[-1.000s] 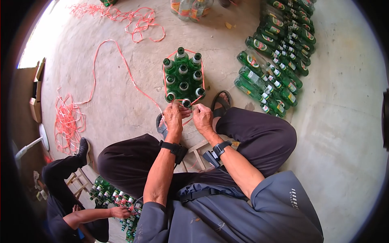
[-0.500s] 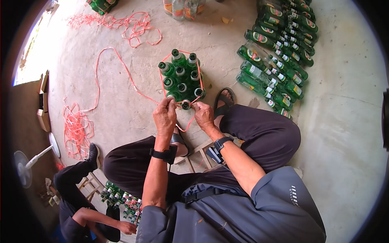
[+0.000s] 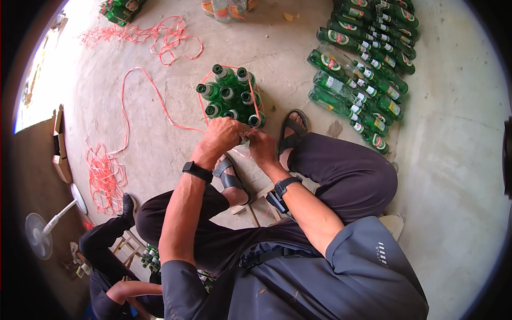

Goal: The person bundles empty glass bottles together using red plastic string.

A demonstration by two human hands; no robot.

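An upright cluster of green glass bottles (image 3: pixel 227 94) stands on the floor in front of me. Pink plastic string (image 3: pixel 254 98) runs around the outside of the cluster near the necks. At its near edge my left hand (image 3: pixel 224 134) is closed, pinching the string. Right beside it, almost touching, my right hand (image 3: pixel 261 146) is also closed on the string. The fingertips and the crossing of the string are partly hidden by the hands. A length of string (image 3: pixel 160 98) trails from the left hand across the floor.
Many green bottles (image 3: pixel 368 80) lie in rows at the right. Tangled string heaps (image 3: pixel 105 178) lie on the left. Tied bottle bundles (image 3: pixel 121 9) stand at the back. A fan (image 3: pixel 40 234) and a seated person (image 3: pixel 125 290) are at lower left. My sandalled feet flank the cluster.
My hands have come together at the near edge of the bottles, the left one turning over the string. The string loop at the near side is now mostly covered. The other person's arm has shifted.
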